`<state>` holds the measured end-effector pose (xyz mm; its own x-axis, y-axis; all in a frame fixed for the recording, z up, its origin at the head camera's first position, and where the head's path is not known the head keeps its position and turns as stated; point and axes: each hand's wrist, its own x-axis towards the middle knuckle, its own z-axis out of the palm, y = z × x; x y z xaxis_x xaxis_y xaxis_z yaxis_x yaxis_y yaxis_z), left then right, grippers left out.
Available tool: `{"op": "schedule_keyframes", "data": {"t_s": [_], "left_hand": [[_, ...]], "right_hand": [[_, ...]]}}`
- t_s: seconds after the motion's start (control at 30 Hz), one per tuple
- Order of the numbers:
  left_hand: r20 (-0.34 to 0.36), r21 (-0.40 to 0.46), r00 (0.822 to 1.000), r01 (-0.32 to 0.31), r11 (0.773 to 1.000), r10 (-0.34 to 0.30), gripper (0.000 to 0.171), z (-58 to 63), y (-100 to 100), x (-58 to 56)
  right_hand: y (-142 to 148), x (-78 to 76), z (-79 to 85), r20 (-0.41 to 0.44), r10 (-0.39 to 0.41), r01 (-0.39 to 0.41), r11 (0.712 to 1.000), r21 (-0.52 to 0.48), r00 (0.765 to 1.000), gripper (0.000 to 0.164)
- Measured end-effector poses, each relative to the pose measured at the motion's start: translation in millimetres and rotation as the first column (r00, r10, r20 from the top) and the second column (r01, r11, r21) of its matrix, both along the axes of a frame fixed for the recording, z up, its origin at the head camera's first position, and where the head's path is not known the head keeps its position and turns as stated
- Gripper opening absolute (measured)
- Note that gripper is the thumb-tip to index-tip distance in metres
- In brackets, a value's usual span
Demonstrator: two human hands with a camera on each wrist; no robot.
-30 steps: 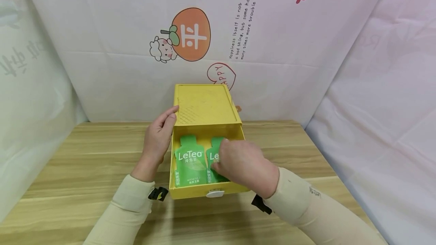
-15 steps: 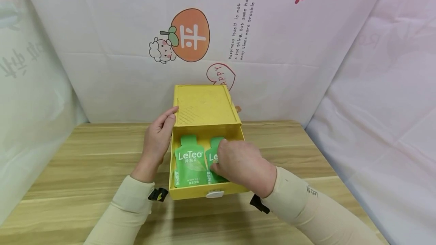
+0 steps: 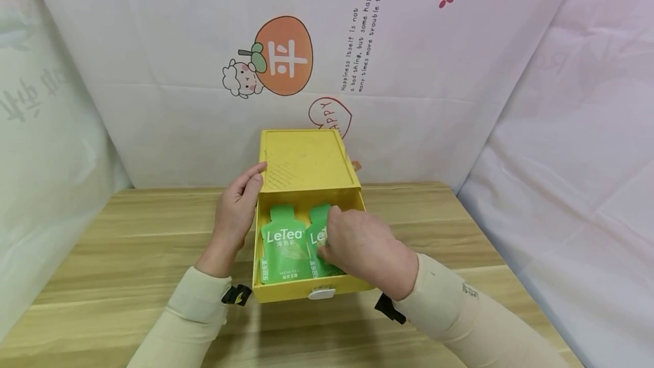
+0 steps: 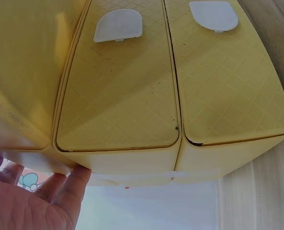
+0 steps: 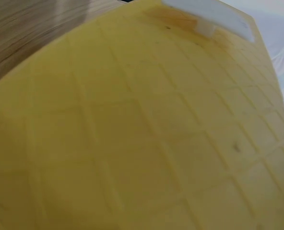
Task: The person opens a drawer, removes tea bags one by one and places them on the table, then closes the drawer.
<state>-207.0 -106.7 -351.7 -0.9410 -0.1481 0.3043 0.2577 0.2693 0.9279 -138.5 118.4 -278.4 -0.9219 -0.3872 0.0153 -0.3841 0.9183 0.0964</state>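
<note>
- Pouches, both green and printed "LeTea", lay side by side in the pulled-out top drawer [image 3: 286,292] of a yellow cabinet [image 3: 309,158]: the left pouch [image 3: 286,254] faced up in plain sight, the right pouch [image 3: 315,237] was partly covered.
- Right hand [image 3: 364,246] reached into that drawer with bent fingers, its thumb against the right pouch; its fingertips were hidden, so I could not tell whether it pinched the pouch.
- Left hand [image 3: 236,214] rested its fairly straight, spread fingers against the cabinet's left edge.
- Below, a middle drawer [image 4: 120,91] and a bottom drawer [image 4: 233,81] sat pushed in, each with a white handle.
- Cabinet stood on a wood-grain tabletop [image 3: 153,243], before a printed white cloth [image 3: 419,55].
</note>
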Motion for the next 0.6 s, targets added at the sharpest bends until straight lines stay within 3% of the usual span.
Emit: {"op": "schedule_keyframes", "data": {"t_s": [0.2, 0.6], "left_hand": [[-0.001, 0.000, 1.000, 0.006, 1.000, -0.006, 0.045, -0.2, -0.4, -0.1], [0.007, -0.002, 1.000, 0.001, 1.000, -0.001, 0.046, -1.0, -0.1, -1.2]], "right_hand": [[3.5, 0.1, 4.6, 0.064, -0.014, 0.023, 0.992, -0.128, 0.998, 0.043], [12.9, 2.7, 6.9, 0.016, 0.047, -0.042, 0.978, -0.204, 0.999, 0.039]]}}
